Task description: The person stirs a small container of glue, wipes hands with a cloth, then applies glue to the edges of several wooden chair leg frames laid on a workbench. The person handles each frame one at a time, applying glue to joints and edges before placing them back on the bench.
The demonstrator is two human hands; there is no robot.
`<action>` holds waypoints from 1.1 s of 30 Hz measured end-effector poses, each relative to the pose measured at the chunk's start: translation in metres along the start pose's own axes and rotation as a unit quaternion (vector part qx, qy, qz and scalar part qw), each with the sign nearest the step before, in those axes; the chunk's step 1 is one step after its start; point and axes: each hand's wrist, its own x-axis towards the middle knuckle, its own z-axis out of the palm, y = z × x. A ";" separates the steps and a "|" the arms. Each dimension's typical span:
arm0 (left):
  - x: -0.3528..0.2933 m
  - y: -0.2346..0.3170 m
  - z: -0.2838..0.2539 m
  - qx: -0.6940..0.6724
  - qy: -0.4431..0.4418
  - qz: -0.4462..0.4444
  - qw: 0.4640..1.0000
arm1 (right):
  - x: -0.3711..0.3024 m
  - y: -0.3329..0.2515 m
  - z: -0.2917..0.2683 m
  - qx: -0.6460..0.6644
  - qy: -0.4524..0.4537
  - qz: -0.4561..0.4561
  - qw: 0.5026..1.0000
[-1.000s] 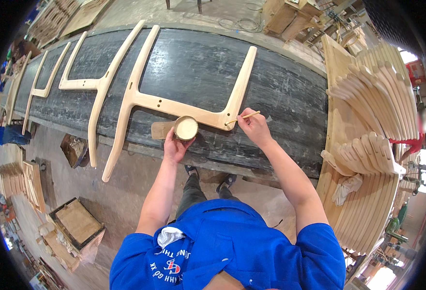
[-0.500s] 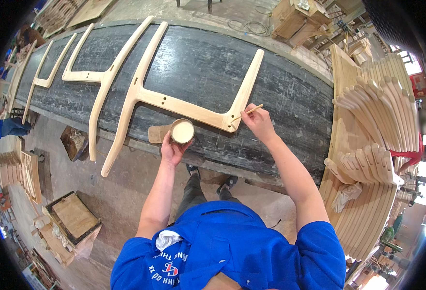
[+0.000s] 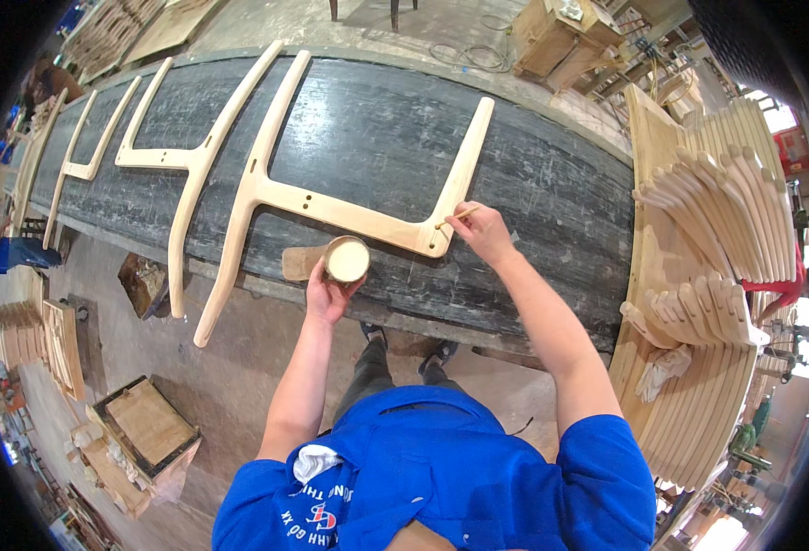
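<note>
A pale wooden chair frame [image 3: 349,217] lies across the dark worktable, with small holes in its rail and at its right corner. My right hand [image 3: 487,233] pinches a thin wooden stick [image 3: 459,217], its tip at the upper of the holes in that corner. In my left hand [image 3: 331,292] is a round cup [image 3: 346,259] of cream-coloured liquid, probably glue, held beside the table's near edge. A flat piece of wood [image 3: 303,263] sticks out to the left of the cup; whether it is attached I cannot tell.
More wooden frames [image 3: 184,193] lie to the left on the dark worktable [image 3: 551,184]. Stacked curved wooden parts [image 3: 707,211] and a white cloth [image 3: 661,372] rest at the right. A box-like stand [image 3: 147,427] is on the floor at lower left. Another person [image 3: 18,253] is at far left.
The stick's tip has shifted up from the corner's lower hole to the upper one, as my right hand moved slightly left. My left hand still holds the cup in nearly the same place.
</note>
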 end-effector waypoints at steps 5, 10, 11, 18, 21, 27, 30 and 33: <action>0.002 0.002 0.003 0.032 0.000 -0.003 0.999 | 0.009 0.006 -0.029 -0.031 -0.153 -0.160 0.975; 0.006 0.007 0.009 0.042 -0.021 -0.011 0.999 | 0.012 0.003 -0.049 -0.031 -0.236 -0.143 0.961; 0.007 0.008 0.010 0.044 -0.026 -0.012 0.999 | 0.011 0.001 -0.051 -0.018 -0.235 -0.131 0.963; 0.010 0.016 0.014 0.043 -0.034 -0.032 0.998 | -0.022 0.006 -0.046 0.227 0.022 0.157 0.961; 0.017 0.007 0.029 0.050 -0.037 -0.046 0.997 | -0.056 0.030 -0.031 0.487 0.207 0.335 0.780; 0.017 -0.013 0.050 0.060 -0.052 -0.036 0.996 | -0.078 0.047 -0.132 0.607 0.324 0.253 0.680; 0.011 -0.027 0.069 0.028 -0.032 -0.022 0.999 | -0.074 0.039 -0.263 0.571 0.429 0.142 0.686; 0.003 -0.041 0.098 0.024 -0.045 -0.004 0.999 | -0.087 0.037 -0.392 0.433 0.613 0.071 0.657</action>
